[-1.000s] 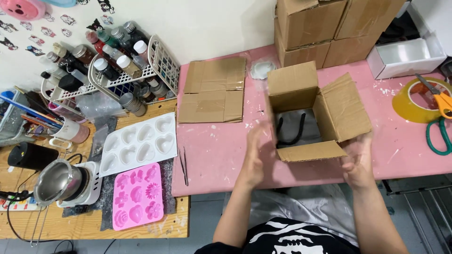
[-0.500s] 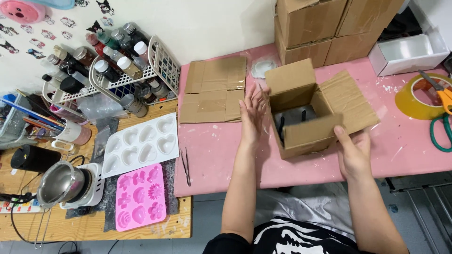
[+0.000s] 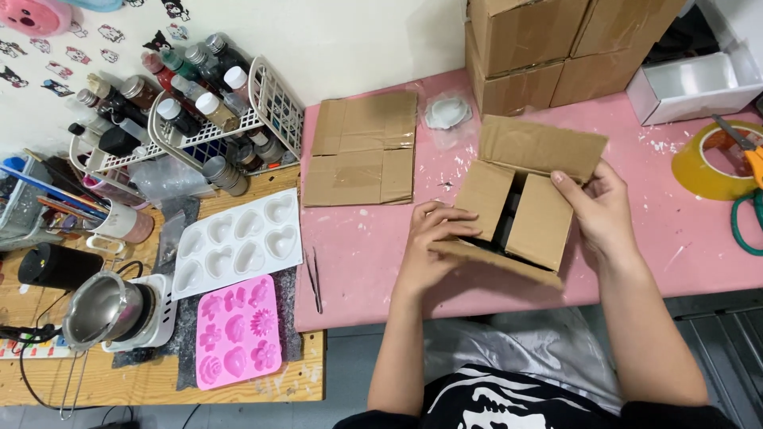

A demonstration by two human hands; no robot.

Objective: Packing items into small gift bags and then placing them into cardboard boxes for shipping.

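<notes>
A small brown cardboard box [image 3: 520,208] sits on the pink table [image 3: 373,262] in front of me. Two of its side flaps are folded inward over the opening, with a dark gap between them. The far flap [image 3: 540,147] stands up and the near flap lies out flat. My left hand [image 3: 433,242] presses on the left flap and near edge. My right hand [image 3: 600,210] holds the right flap down, fingers on its top corner.
Flattened cardboard [image 3: 362,147] lies at the left of the pink table, stacked boxes [image 3: 548,48] at the back. Yellow tape roll [image 3: 711,159] and scissors sit right. White [image 3: 238,242] and pink [image 3: 237,332] moulds, a metal pot [image 3: 99,310], tweezers [image 3: 315,278] and a bottle rack [image 3: 183,103] are left.
The box was open and held up with flaps spread. Now it rests on the table and both hands have folded the two side flaps inward.
</notes>
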